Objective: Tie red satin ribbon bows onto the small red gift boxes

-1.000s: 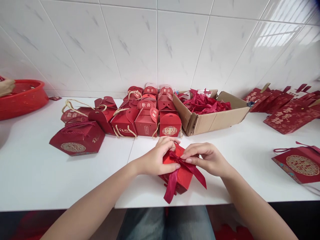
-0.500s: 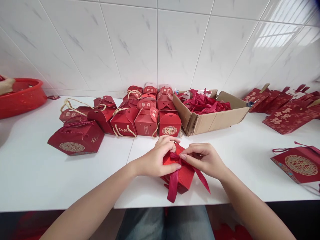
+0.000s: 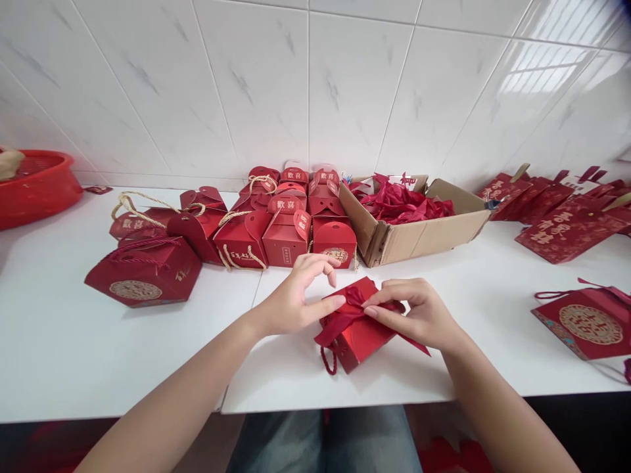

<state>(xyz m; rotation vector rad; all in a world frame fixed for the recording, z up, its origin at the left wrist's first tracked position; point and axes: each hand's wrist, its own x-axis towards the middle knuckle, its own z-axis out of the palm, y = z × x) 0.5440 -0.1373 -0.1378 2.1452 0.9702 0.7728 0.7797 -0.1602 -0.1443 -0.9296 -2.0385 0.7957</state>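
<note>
A red gift box (image 3: 367, 338) lies on the white table close to its front edge, a dark red cord loop hanging from its left side. Across its top runs a crimson ribbon (image 3: 340, 322) with a bow-like loop and loose tails to the left and right. My right hand (image 3: 414, 312) pinches the ribbon near its middle between thumb and fingers. At the box's left, my left hand (image 3: 300, 292) has its thumb and fingers apart; the thumb tip is close to the ribbon loop, and I cannot tell if it touches.
Several red gift boxes (image 3: 288, 240) stand in rows by the tiled wall. A cardboard box (image 3: 434, 240) holds crimson ribbons. More red boxes lie left and right, including one with a gold emblem (image 3: 591, 325). A red basin (image 3: 39, 197) with another person's hand (image 3: 10, 164) is far left.
My left hand has let go of the ribbon and drawn back left with its fingers spread. The box has turned, and the ribbon's left tail now points left rather than toward me.
</note>
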